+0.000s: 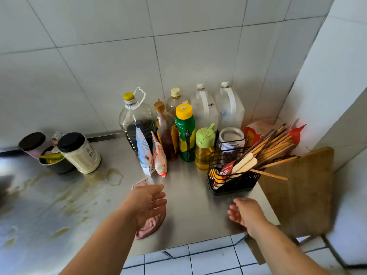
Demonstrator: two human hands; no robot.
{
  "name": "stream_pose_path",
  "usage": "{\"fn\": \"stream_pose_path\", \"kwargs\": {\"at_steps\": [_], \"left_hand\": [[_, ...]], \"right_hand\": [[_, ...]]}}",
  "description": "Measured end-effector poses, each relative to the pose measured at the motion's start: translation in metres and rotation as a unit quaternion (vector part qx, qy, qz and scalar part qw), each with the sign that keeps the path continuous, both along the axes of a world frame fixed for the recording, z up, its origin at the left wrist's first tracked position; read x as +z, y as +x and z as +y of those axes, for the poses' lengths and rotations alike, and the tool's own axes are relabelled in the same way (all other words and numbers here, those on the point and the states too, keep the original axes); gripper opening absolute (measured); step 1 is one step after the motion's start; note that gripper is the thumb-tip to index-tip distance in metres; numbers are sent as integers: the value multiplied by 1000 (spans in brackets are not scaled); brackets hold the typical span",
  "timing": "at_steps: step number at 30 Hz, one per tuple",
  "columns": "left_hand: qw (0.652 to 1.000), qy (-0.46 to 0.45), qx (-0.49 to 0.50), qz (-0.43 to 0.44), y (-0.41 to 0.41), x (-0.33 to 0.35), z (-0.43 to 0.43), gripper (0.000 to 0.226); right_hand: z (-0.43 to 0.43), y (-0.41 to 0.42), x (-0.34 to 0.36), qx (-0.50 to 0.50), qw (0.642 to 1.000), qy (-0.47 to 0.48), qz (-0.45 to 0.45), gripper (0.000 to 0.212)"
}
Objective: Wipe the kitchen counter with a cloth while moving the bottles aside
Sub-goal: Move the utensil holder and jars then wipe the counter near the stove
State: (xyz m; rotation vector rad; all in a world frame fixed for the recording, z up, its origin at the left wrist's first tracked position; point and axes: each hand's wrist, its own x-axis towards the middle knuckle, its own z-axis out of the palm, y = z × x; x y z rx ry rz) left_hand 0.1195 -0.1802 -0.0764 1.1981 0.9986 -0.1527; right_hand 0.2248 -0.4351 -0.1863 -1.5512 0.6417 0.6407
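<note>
A pink cloth (152,225) lies crumpled on the steel counter (190,211). My left hand (147,203) hovers over it with fingers spread, holding nothing. My right hand (245,212) is open above the counter near its front right edge. Bottles crowd the back corner: a large dark-liquid bottle (137,124), a brown sauce bottle (165,133), a green bottle with a yellow cap (185,133), a small oil bottle with a green lid (204,148), and two clear jugs (218,110). Two pouches (153,155) lean in front of them.
Yellowish spill stains (79,193) mark the counter at left. A white jar with a black lid (79,152) and a dark bowl (53,161) stand at the back left. A black wire basket of chopsticks (236,175) and a wooden cutting board (299,191) sit at right.
</note>
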Motion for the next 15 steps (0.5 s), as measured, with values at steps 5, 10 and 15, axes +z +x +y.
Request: {"fn": "stream_pose_path", "kwargs": {"at_steps": [5, 10, 15], "left_hand": [[999, -7, 36, 24, -27, -7, 15, 23], [996, -5, 85, 18, -68, -17, 49, 22], [993, -9, 114, 12, -109, -22, 92, 22]], "right_hand": [[61, -30, -3, 201, 979, 24, -26, 15], [137, -52, -3, 334, 938, -32, -85, 35], [199, -61, -10, 447, 845, -236, -176, 44]]}}
